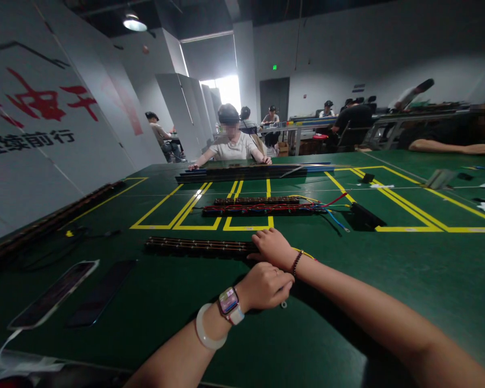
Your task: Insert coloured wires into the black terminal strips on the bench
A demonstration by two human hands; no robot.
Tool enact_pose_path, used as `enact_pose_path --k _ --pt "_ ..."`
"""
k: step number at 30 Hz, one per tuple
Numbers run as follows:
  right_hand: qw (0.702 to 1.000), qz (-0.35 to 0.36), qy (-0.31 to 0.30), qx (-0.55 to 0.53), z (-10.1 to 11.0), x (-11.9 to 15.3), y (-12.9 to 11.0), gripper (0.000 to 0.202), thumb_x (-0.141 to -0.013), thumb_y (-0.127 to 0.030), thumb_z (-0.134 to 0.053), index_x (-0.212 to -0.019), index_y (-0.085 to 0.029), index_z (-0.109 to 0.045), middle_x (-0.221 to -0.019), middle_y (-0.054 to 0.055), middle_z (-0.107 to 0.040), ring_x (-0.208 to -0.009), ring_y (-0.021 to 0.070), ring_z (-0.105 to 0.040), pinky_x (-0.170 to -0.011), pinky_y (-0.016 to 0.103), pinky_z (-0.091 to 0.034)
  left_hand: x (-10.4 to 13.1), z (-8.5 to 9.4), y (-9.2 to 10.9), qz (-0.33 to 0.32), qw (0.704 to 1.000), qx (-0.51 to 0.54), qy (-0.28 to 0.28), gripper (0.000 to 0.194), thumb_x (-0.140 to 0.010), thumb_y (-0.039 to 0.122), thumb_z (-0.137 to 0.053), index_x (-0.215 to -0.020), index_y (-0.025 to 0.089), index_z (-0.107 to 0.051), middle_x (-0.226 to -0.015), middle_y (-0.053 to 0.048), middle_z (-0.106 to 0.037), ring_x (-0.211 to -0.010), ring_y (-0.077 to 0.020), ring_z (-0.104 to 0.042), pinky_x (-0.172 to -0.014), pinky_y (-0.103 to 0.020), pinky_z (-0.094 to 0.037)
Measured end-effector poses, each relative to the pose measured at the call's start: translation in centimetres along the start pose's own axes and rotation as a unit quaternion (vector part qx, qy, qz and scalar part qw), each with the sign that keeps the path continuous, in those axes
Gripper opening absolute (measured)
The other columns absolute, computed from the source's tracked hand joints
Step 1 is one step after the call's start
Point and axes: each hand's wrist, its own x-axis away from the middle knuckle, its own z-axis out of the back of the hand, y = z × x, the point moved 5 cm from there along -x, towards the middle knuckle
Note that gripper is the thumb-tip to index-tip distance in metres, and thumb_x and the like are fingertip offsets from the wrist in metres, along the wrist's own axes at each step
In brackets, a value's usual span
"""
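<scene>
A long dark strip (198, 246) with orange wires and rows of small bright spots lies across the green table. My right hand (272, 249), with a bead bracelet on its wrist, is closed over the strip's right end and hides it. Yellow and red wire (307, 254) comes out beyond that wrist. Just below, my left hand (265, 285) has its fingers curled shut close to my right wrist; what they hold, if anything, is hidden. A small ring-shaped piece (283, 305) shows on the table beside its fingertips.
Two similar wired strips (258, 209) lie farther off among yellow tape lines, with a black block (367, 215) to their right. Two phones (54, 295) and a dark cable (60, 248) lie at left. Across the table a person (234, 144) sits behind long dark bars (250, 173).
</scene>
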Motion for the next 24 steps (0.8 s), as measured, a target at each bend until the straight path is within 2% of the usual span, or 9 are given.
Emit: enact_pose_path --k 5,8,11,16,19,24 --pt "1.0 -0.009 0.011 0.008 -0.3 -1.1 0.5 0.043 -0.08 -0.056 -0.055 -0.089 -0.014 -0.058 -0.086 0.01 -0.062 -0.076 0.0227 -0.059 -0.063 0.03 -0.04 0.0 -0.1 0.0 -0.014 1.0 -0.016 -0.002 0.033 -0.089 0.025 -0.033 -0.101 0.016 -0.063 -0.079 -0.009 -0.067 -0.075 -0.019 -0.062 -0.074 -0.032 -0.041" --pt "1.0 -0.004 0.012 0.015 -0.2 -1.4 1.6 0.043 -0.081 -0.056 -0.053 -0.089 -0.014 -0.059 -0.086 0.01 -0.062 -0.077 0.0224 -0.059 -0.064 0.029 -0.039 0.1 0.0 0.0 -0.02 1.0 -0.013 0.009 0.031 -0.088 0.024 -0.035 -0.1 0.016 -0.063 -0.077 -0.009 -0.067 -0.073 -0.0191 -0.061 -0.072 -0.031 -0.041" --pt "0.999 -0.016 0.008 0.027 -0.2 -1.6 3.8 0.047 -0.082 -0.058 -0.049 -0.086 -0.013 -0.06 -0.086 0.011 -0.062 -0.079 0.0224 -0.059 -0.068 0.031 -0.038 0.1 0.3 0.1 -0.019 1.0 -0.001 0.024 0.03 -0.087 0.023 -0.036 -0.098 0.016 -0.064 -0.079 -0.009 -0.066 -0.073 -0.0186 -0.061 -0.073 -0.031 -0.04" --pt "0.996 -0.063 0.014 0.057 -0.6 -1.7 9.1 0.049 -0.083 -0.059 -0.047 -0.089 -0.013 -0.061 -0.091 0.013 -0.062 -0.087 0.0253 -0.057 -0.074 0.033 -0.036 0.0 0.4 0.3 -0.018 0.999 -0.032 0.001 0.031 -0.088 0.024 -0.035 -0.099 0.017 -0.063 -0.08 -0.008 -0.067 -0.074 -0.0177 -0.06 -0.072 -0.03 -0.04" --pt "0.994 -0.086 0.011 0.071 -1.0 -1.5 11.9 0.046 -0.084 -0.056 -0.048 -0.091 -0.012 -0.06 -0.093 0.014 -0.061 -0.088 0.0258 -0.056 -0.075 0.034 -0.036 0.0 0.5 0.3 -0.027 0.999 -0.039 0.009 0.03 -0.088 0.023 -0.036 -0.098 0.017 -0.063 -0.079 -0.008 -0.067 -0.073 -0.0166 -0.06 -0.069 -0.029 -0.04" --pt "0.995 -0.071 0.019 0.073 -1.3 -1.9 13.7 0.043 -0.081 -0.054 -0.053 -0.099 -0.014 -0.057 -0.1 0.014 -0.057 -0.095 0.0282 -0.052 -0.082 0.037 -0.036 0.1 0.0 0.1 -0.055 0.995 -0.075 0.041 0.026 -0.087 0.024 -0.038 -0.095 0.017 -0.062 -0.075 -0.004 -0.067 -0.068 -0.0139 -0.06 -0.065 -0.026 -0.04"
